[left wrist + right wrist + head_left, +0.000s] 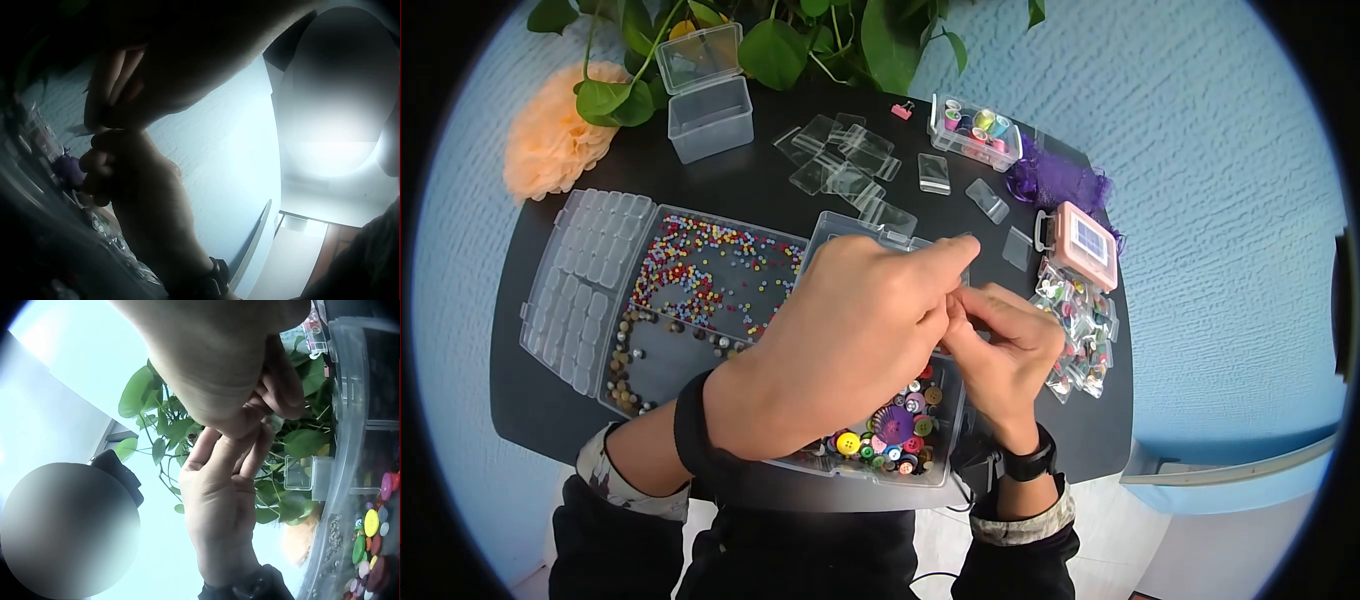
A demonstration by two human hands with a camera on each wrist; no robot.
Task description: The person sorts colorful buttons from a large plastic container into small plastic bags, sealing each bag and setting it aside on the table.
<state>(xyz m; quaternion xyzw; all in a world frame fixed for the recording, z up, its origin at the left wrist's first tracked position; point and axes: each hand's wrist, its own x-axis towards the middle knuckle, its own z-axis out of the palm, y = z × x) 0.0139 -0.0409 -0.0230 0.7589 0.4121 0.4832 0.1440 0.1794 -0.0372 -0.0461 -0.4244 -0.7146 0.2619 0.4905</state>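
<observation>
Both hands meet fingertip to fingertip over the clear button box [948, 415]. My left hand [830, 335], back upward, pinches a small clear plastic bag [79, 130] from the left. Across from it, my right hand [1008, 345] pinches the same bag with thumb and forefinger. Fingers hide most of the bag in the head view; a pale corner pokes out in the left wrist view. Beneath the hands lie mixed buttons, among them a large purple button [893, 425] and a yellow button [848, 443].
Left stands an open case of small coloured beads [690, 270] with a lid [585, 290]. Empty zip bags [850, 183] lie behind. Filled bags [1085, 335], a pink box [1085, 245], purple mesh [1055, 180] and a thread-spool box [975, 135] line the right. A clear box [712, 120] stands open.
</observation>
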